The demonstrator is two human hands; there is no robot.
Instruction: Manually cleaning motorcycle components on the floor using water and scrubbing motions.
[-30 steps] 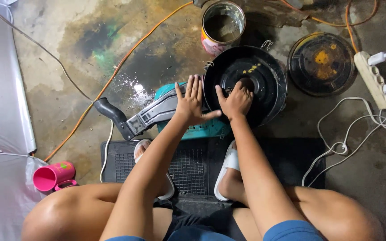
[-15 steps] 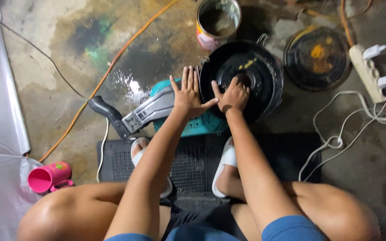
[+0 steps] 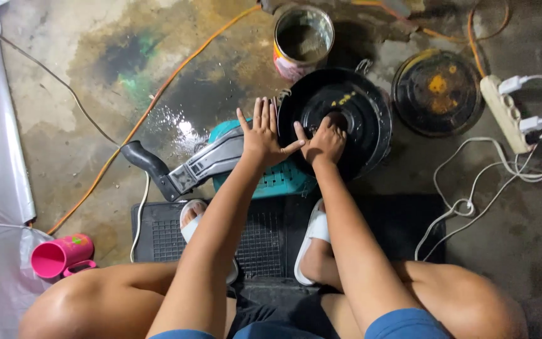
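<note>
A round black pan-like part (image 3: 359,107) with yellow smears lies on the floor in front of me. My right hand (image 3: 323,142) rests on it, fingers bent into its dark centre hole; what they touch is hidden. My left hand (image 3: 262,135) is flat with fingers spread, pressing against the pan's left rim. Under that hand sits a teal crate (image 3: 271,181) with a grey and black machine handle (image 3: 177,168) stretching left.
A rusty tin can (image 3: 302,39) stands beyond the pan and a dirty round lid (image 3: 437,92) lies to its right. A power strip (image 3: 506,113) with white cables is at right. Orange cord (image 3: 145,116), a pink mug (image 3: 58,255) and a black mat (image 3: 265,235) under my sandalled feet.
Both hands stay on the pan with almost no change. The view has drifted slightly, so everything sits a little further left and lower in frame.
</note>
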